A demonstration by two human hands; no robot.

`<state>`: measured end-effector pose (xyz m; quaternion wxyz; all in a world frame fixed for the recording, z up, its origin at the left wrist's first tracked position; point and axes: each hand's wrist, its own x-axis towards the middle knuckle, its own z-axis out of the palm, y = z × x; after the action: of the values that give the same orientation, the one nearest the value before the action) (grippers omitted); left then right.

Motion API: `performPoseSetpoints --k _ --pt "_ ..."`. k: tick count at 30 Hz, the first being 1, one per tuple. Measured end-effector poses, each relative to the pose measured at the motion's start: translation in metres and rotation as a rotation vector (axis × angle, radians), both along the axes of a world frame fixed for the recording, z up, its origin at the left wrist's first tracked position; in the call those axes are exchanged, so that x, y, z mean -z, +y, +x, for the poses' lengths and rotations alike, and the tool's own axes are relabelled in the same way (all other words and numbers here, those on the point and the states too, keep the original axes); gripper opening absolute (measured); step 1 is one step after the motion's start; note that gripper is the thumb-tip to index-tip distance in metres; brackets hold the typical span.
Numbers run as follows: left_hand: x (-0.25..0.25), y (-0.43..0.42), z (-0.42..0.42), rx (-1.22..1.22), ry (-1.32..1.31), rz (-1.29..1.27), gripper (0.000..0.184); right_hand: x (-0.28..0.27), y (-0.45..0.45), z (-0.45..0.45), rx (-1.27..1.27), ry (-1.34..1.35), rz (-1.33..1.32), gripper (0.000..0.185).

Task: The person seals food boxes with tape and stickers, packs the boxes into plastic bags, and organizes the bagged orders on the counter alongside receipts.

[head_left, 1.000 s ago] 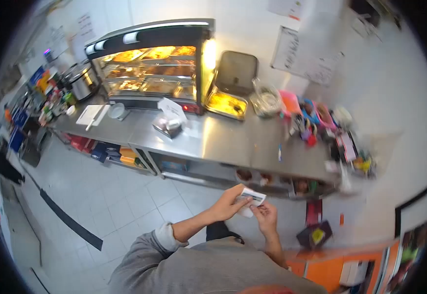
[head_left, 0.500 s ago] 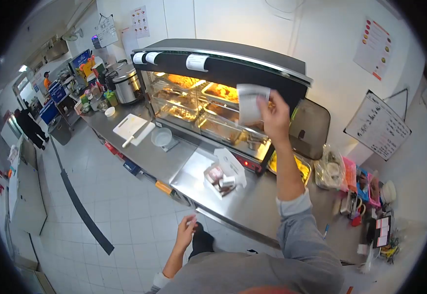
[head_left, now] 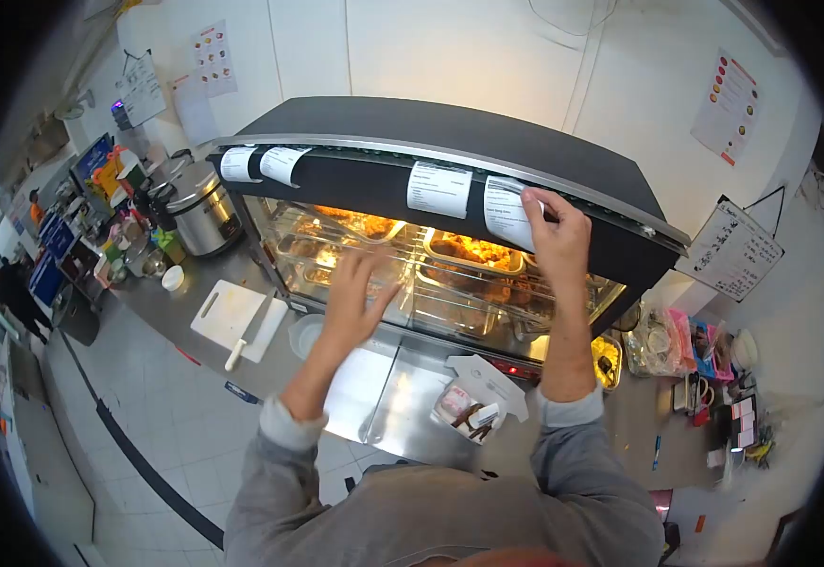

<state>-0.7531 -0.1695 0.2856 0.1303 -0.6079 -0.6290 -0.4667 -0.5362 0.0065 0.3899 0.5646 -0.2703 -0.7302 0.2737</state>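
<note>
The fingers of the right hand (head_left: pixel 561 236) are pinched together on the right edge of one white paper slip (head_left: pixel 504 214). The slip is just left of those fingers and hangs down lower than their tips. The fingers of the left hand (head_left: pixel 348 300) are spread apart and a bit blurry. They are in front of the glass of one big food case (head_left: pixel 450 132); I cannot tell if they touch it.

Three more slips (head_left: pixel 439 190) hang along the black front of the case. One is just left of the pinched slip, and two are up and left of the left fingers. That makes four. Two heaps of orange food (head_left: pixel 473 249) show behind the glass, one near each hand's fingers.

Lower than all the fingers, on the table (head_left: pixel 631 430), is one open white box (head_left: pixel 489 386). One bowl (head_left: pixel 306 333) is just below the left fingers. Farther left, one knife (head_left: pixel 235 355) lies on one cutting board (head_left: pixel 218 317). Up and left stands one silver pot (head_left: pixel 199 203). Well right of the right fingers, low down, lies one blue pen (head_left: pixel 657 452).
</note>
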Motion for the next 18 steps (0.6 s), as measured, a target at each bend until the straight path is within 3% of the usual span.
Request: performPoseSetpoints --k 3,7,10,13,18 --pt "-0.081 0.049 -0.011 0.028 0.303 0.183 0.048 -0.024 -0.01 0.002 0.22 -0.447 0.077 0.028" --pt "-0.089 0.099 -0.011 -0.035 0.397 0.141 0.056 -0.021 -0.028 -0.009 0.568 -0.777 0.283 0.034" --pt "-0.079 0.101 -0.031 -0.209 0.4 0.208 0.059 -0.02 -0.051 -0.016 0.589 -0.664 0.282 0.037" --pt "-0.074 0.086 -0.082 -0.327 0.356 0.237 0.056 -0.008 -0.04 -0.026 0.622 -0.72 0.348 0.036" --pt "-0.074 0.064 -0.127 -0.351 0.489 0.174 0.066 -0.006 -0.045 -0.069 0.583 -0.694 0.586 0.036"
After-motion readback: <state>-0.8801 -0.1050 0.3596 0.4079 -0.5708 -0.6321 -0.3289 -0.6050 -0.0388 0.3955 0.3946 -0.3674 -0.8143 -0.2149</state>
